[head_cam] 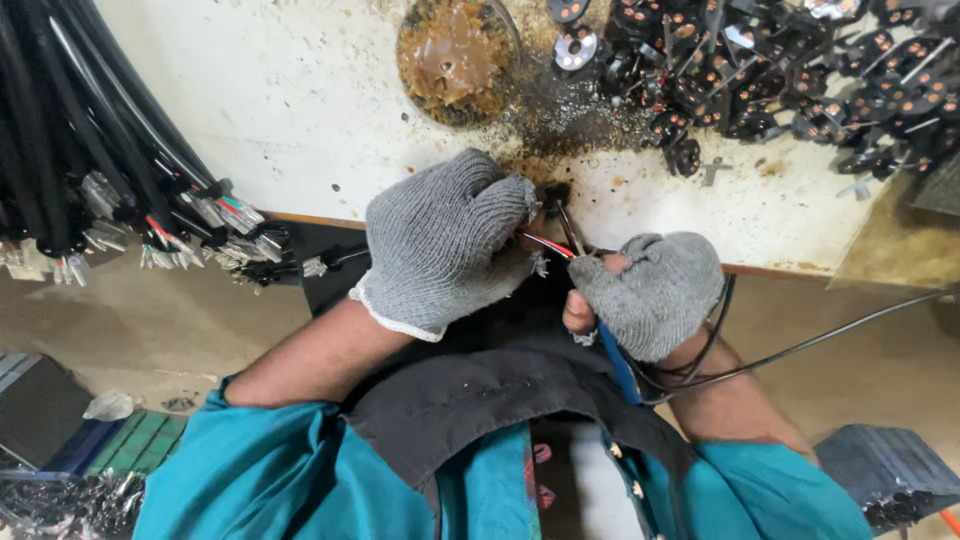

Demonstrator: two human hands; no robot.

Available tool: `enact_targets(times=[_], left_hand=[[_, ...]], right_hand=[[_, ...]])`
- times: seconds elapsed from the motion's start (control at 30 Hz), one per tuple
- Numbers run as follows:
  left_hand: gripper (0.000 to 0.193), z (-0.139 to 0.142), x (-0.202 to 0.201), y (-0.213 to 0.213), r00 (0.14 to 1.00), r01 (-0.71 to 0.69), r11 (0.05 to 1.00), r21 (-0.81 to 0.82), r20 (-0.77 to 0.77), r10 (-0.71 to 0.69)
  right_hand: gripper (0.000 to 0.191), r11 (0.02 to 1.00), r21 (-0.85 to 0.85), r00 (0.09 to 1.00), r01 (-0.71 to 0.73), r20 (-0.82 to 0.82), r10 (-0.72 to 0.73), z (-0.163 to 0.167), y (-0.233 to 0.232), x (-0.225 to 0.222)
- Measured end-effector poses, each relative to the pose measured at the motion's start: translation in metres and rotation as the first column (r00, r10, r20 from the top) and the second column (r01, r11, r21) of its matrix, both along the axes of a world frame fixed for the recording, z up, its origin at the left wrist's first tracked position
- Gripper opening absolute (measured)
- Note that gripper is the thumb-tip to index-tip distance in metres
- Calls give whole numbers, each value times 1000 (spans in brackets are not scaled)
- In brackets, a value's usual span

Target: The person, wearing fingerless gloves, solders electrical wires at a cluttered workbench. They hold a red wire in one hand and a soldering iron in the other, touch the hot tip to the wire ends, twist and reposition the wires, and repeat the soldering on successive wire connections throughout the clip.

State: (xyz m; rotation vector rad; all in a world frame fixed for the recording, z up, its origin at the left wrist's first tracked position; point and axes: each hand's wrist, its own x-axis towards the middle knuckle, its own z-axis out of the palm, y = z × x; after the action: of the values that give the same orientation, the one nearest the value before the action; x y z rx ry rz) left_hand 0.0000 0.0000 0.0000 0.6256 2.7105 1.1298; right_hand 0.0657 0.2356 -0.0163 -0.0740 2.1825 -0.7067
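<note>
Both my hands wear grey knit gloves and meet at the front edge of a stained white worktable (300,110). My left hand (445,240) is closed around the end of a cable with thin red, white and black wires (545,244) showing between the hands. My right hand (650,290) grips a thin tool with a blue handle (617,362), its dark tip reaching toward the wire ends. A black cable (800,348) loops from under the right hand and runs off to the right.
A bundle of black cables with stripped ends (120,190) hangs at the left. A pile of small black round parts (790,75) covers the table's back right. A brown, dirty round dish (455,60) sits at the back. Dark boxes (885,465) stand on the floor.
</note>
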Motion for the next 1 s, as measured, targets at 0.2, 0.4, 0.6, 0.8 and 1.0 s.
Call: enact_targets(times=[0.2, 0.4, 0.6, 0.8, 1.0], left_hand=[[29, -2, -1, 1, 1000, 29, 999, -23, 9, -29], [29, 7, -1, 1, 1000, 4, 1000, 20, 0, -4], [26, -1, 4, -4, 999, 4, 1000, 15, -45, -4], [27, 0, 4, -1, 999, 11, 1000, 1, -37, -11], [23, 0, 4, 2, 999, -5, 1000, -31, -32, 4]], right_hand=[[23, 928, -75, 794, -364, -547, 267, -18, 11, 12], [42, 898, -126, 843, 422, 420, -337, -11, -4, 10], [41, 493, -204, 527, 846, 465, -711, -10, -8, 28], [18, 943, -203, 599, -263, -800, -5, 1, 3, 12], [26, 732, -200, 717, 651, 481, -505, -7, -8, 14]])
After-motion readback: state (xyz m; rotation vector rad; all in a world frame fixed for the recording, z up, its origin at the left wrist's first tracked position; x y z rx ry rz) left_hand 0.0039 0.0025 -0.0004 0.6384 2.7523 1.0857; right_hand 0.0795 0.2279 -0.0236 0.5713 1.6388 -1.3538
